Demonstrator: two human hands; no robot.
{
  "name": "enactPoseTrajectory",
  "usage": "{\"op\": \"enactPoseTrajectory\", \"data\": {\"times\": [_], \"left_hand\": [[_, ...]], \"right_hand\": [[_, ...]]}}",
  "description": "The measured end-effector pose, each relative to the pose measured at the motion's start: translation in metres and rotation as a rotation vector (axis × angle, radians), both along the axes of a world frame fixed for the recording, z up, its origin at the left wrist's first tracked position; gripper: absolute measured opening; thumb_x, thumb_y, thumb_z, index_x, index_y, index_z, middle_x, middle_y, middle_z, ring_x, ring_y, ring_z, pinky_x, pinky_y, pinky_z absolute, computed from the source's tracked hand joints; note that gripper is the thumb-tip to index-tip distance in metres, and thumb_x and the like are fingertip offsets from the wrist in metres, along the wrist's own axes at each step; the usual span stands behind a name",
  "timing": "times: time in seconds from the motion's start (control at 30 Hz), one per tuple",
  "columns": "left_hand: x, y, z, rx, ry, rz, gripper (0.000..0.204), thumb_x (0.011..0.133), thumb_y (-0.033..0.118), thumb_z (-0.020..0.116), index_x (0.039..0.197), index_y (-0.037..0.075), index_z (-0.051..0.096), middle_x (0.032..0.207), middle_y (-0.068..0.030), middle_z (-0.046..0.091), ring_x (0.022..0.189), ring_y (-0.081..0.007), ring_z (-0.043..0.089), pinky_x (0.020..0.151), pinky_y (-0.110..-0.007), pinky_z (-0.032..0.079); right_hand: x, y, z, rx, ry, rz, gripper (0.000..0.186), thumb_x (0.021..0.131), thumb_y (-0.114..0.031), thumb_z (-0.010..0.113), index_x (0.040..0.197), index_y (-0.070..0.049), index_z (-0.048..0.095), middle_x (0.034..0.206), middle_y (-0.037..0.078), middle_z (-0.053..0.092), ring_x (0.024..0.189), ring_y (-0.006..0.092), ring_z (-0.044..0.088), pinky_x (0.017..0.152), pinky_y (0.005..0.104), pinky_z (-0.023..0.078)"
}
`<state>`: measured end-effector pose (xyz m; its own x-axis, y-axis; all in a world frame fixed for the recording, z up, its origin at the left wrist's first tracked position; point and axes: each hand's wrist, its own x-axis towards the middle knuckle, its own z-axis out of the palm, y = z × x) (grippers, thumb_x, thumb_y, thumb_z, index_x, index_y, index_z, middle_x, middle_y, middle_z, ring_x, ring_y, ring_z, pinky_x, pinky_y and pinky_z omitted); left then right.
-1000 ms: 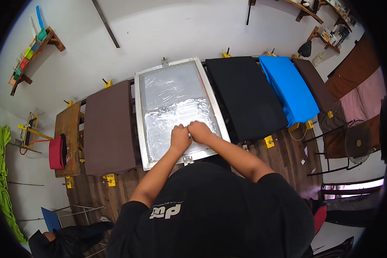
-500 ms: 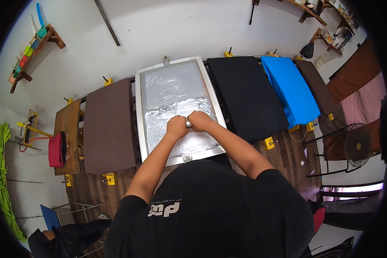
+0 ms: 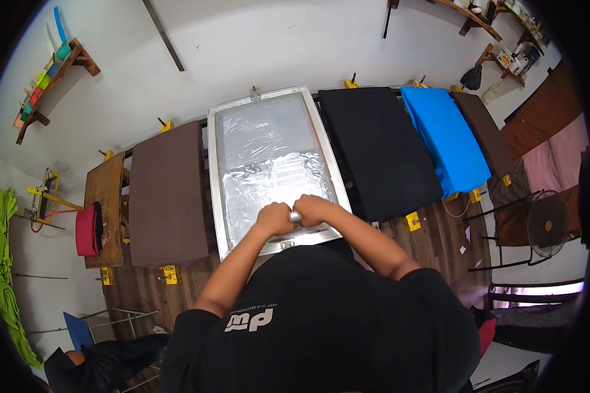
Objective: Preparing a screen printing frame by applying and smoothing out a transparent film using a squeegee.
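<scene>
An aluminium-edged printing screen [image 3: 214, 164] lies flat on the bench in front of me. Glossy, wrinkled clear film or tape covers part of its mesh [image 3: 259, 131]. Low on the screen, close to my body, my left hand [image 3: 275, 219] and my right hand [image 3: 313, 208] are side by side, both closed around a silver-handled squeegee [image 3: 295, 216]. A short piece of its handle shows between the fists; its blade is hidden beneath them. Metal clips [image 3: 287, 245] sit at the screen's near and far ends.
Left of the screen is a brown cloth-covered board [image 3: 167, 193], then a bare wooden board [image 3: 103, 209] with red cloth [image 3: 88, 230]. Black [image 3: 380, 154] and blue [image 3: 446, 141] covered boards lie right. A fan [image 3: 547, 224] stands farther right. A dark-clothed person [image 3: 88, 367] appears lower left.
Both hands have drawn the squeegee down the screen toward my body, from about the middle to near its near edge. The view has shifted slightly.
</scene>
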<state>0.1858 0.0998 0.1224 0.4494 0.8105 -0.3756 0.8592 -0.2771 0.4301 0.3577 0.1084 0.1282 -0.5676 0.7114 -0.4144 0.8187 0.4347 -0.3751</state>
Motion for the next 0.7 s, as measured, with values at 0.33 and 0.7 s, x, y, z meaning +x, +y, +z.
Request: {"op": "enactPoseTrajectory", "data": {"times": [0.33, 0.7], "left_hand": [[0.008, -0.010, -0.043, 0.432, -0.216, 0.099, 0.017, 0.068, 0.013, 0.071, 0.081, 0.003, 0.071, 0.086, -0.0185, 0.066, 0.082, -0.0373, 0.066, 0.074, -0.048, 0.056], [0.003, 0.019, 0.002, 0.161, -0.077, 0.067, 0.021, 0.071, 0.019, 0.070, 0.087, 0.006, 0.076, 0.089, -0.0201, 0.073, 0.086, -0.0378, 0.071, 0.078, -0.048, 0.058]], "right_hand": [[-0.001, -0.011, -0.055, 0.464, 0.156, -0.075, 0.015, 0.073, -0.005, 0.063, 0.085, -0.002, 0.070, 0.085, 0.017, 0.069, 0.084, 0.0353, 0.068, 0.075, 0.0451, 0.056], [0.001, 0.023, 0.002, 0.203, 0.019, -0.044, 0.020, 0.069, -0.013, 0.073, 0.087, -0.005, 0.075, 0.088, 0.021, 0.072, 0.086, 0.0371, 0.071, 0.077, 0.0457, 0.058]]}}
